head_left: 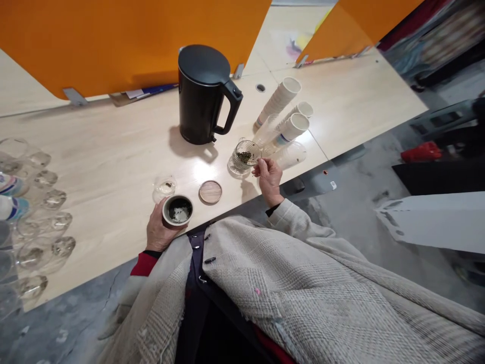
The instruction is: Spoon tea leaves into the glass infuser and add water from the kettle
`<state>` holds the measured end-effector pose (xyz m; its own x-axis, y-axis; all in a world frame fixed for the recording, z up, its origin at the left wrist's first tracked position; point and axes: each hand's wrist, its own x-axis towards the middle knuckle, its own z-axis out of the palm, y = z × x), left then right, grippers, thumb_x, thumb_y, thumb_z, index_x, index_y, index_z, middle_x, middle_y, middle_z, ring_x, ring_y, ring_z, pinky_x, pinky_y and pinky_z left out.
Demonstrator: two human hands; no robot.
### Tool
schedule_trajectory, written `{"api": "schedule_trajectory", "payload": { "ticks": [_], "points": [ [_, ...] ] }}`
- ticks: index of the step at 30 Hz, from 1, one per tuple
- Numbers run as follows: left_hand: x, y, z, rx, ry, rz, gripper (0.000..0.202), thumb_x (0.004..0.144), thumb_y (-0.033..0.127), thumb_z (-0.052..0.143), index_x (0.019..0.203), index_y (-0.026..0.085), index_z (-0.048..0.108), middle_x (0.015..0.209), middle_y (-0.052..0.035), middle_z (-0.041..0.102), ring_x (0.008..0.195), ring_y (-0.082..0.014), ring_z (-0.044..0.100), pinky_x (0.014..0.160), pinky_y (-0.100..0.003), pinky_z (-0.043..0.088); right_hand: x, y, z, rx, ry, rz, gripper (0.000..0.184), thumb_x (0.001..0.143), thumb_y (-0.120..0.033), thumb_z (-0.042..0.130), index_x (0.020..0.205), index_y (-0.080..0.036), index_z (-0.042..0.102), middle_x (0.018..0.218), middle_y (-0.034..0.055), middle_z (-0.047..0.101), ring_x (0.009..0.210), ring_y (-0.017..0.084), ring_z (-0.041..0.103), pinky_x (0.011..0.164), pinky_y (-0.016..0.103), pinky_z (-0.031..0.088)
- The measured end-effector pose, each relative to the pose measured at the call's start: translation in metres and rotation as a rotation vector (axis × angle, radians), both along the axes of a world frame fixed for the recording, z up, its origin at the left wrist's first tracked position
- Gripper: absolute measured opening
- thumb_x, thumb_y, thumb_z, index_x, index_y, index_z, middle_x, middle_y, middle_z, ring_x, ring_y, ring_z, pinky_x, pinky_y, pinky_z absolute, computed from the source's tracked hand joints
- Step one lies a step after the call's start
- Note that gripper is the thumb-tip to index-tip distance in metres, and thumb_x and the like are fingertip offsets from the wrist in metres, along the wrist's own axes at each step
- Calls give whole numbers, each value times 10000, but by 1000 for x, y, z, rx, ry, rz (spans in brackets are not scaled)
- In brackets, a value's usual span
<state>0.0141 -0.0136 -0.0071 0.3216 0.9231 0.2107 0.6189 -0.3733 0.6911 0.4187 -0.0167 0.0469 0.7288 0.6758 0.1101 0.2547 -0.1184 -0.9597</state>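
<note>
In the head view, a small round grey ceramic tea jar [178, 210] is gripped by the left hand [159, 230] at the pale wooden counter [113, 151] edge. At two o'clock from it, a clear glass cup with tea leaves [247, 153] is pinched at its rim by the right hand [270, 177]. The glass is judged light, slippery and fragile, best held at the rim.

The location was an office. Orange partition screens [113, 45] divided pale wood tabletops [352, 101] fitted with a cable port [260, 88]. An electric kettle [204, 96] and stacked paper cups [282, 108] indicated a refreshment station.
</note>
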Motion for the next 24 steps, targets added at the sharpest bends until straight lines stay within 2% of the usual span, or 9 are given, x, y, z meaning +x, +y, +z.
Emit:
{"api": "schedule_trajectory", "payload": {
  "ticks": [3, 5, 10, 12, 15, 18, 21, 24],
  "points": [
    [0, -1, 0, -15, 11, 7, 1028, 715, 593, 923, 1589, 319, 457, 1531, -104, 682, 1403, -377, 673, 1232, -539, 546, 1, -2, 4, -31, -155, 7, 441, 970, -661, 578, 952, -225, 642, 723, -13, 669, 611, 159, 669, 624, 320, 556],
    [0, -2, -1, -22, 18, 9, 1030, 718, 597, 921, 1592, 307, 459, 1537, -111, 678, 1404, -376, 672, 1222, -531, 553, 2, -7, 14, -44, -262, 8, 440, 1001, -644, 560, 978, -219, 669, 749, -1, 697, 629, 166, 693, 659, 335, 580],
    [0, -4, -4, -13, 8, 17, 1002, 744, 589, 913, 1593, 286, 475, 1545, -119, 672, 1407, -368, 671, 1221, -513, 554, -11, -30, 60, 62, -389, 9, 400, 1046, -601, 572, 1009, -225, 702, 779, -12, 726, 627, 147, 725, 646, 307, 607],
    [1, -5, -3, -2, 2, 20, 994, 744, 584, 919, 1586, 282, 486, 1550, -116, 670, 1407, -365, 671, 1224, -510, 549, -25, -41, 81, 145, -387, 71, 341, 1062, -549, 600, 1016, -230, 712, 770, -27, 728, 621, 137, 734, 644, 295, 615],
    [2, -7, -1, -10, 6, -7, 999, 746, 565, 928, 1589, 267, 481, 1554, -120, 667, 1420, -356, 662, 1233, -500, 539, -51, -53, 109, 217, -389, 314, 209, 1086, -423, 622, 1057, -250, 735, 779, -34, 749, 630, 133, 743, 654, 291, 626],
    [2, -7, -2, -18, 18, -24, 1005, 739, 552, 941, 1586, 267, 481, 1560, -124, 660, 1436, -355, 648, 1234, -512, 536, -81, -56, 124, 212, -499, 659, 142, 1093, -286, 617, 1137, -263, 750, 802, -20, 782, 687, 142, 763, 678, 287, 635],
    [1, -6, -7, -7, 25, -44, 1061, 725, 531, 959, 1610, 252, 445, 1557, -145, 657, 1438, -367, 645, 1262, -547, 502, -107, -47, 123, 289, -672, 992, 212, 1088, -154, 576, 1221, -237, 718, 835, 2, 788, 716, 136, 745, 649, 262, 603],
    [1, -7, -10, 16, 40, -42, 1101, 702, 525, 979, 1618, 252, 433, 1561, -154, 653, 1437, -379, 644, 1283, -558, 475, -126, -33, 109, 358, -885, 1140, 280, 1089, -70, 477, 1241, -206, 669, 843, 17, 759, 716, 141, 686, 618, 267, 544]
  ]
}}
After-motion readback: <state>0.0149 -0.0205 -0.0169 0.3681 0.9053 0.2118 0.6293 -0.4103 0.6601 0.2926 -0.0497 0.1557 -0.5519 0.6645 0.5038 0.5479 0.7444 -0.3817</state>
